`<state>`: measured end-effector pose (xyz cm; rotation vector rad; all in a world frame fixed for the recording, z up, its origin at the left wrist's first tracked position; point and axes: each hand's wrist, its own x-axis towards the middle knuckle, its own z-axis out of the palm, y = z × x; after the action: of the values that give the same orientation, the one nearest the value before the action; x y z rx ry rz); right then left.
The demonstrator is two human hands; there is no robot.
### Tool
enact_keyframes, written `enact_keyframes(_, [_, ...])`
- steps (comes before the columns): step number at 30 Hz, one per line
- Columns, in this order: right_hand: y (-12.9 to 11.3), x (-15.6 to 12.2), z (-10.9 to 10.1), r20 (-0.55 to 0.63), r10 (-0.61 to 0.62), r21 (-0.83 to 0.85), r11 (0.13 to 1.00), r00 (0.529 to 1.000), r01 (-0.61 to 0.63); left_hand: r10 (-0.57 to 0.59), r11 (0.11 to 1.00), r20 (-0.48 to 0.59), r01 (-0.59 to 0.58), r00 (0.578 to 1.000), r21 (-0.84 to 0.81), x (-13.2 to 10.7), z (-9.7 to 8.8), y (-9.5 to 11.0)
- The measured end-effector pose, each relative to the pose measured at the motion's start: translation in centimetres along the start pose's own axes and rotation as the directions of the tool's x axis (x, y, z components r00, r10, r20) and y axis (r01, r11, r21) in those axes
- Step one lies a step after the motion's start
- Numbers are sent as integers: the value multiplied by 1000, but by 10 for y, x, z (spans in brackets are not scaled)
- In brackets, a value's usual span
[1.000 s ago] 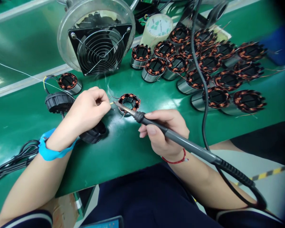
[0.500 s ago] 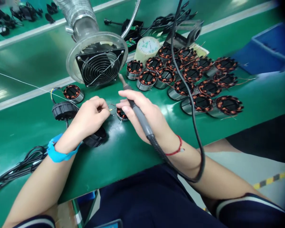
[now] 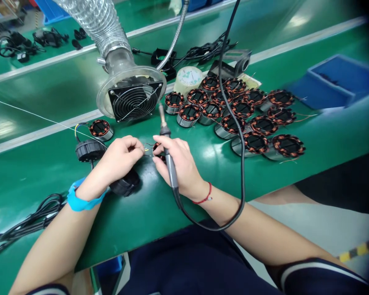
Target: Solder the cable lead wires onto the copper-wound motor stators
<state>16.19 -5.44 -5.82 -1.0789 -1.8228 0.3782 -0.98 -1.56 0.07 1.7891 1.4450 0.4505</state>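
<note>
- Working on a green bench (image 3: 117, 229), foil extractor duct (image 3: 103, 26) at 11 o'clock, wound stators (image 3: 242, 108) at 2, striped floor tape (image 3: 361, 250) at 4.
- Got soldering iron (image 3: 171, 168) gripped over mid-bench in right hand (image 3: 186, 166), tip just shy of 12, long axis toward 6.
- Pinching yellow lead (image 3: 146, 150) in left hand (image 3: 119, 157), beside half-hidden stator (image 3: 155, 147).

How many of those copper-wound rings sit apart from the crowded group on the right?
2. The first ring stands left of the fan; the second ring is mostly hidden by the right hand. Others could be out of sight.
</note>
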Motion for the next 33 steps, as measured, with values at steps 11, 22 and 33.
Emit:
enact_keyframes(11, [-5,4,4,-22,-4,2,1000,1000,4,332,914,-127,-285,935,289,-12,-4,1])
enact_keyframes(22, [-5,8,1,104,20,-76,997,994,-12,598,720,-18,-528,801,451,-9,-5,-20])
enact_keyframes(33, [-1,14,-1,76,4,-1,1000,997,-4,709,566,47,-608,703,556,-10,-3,-28])
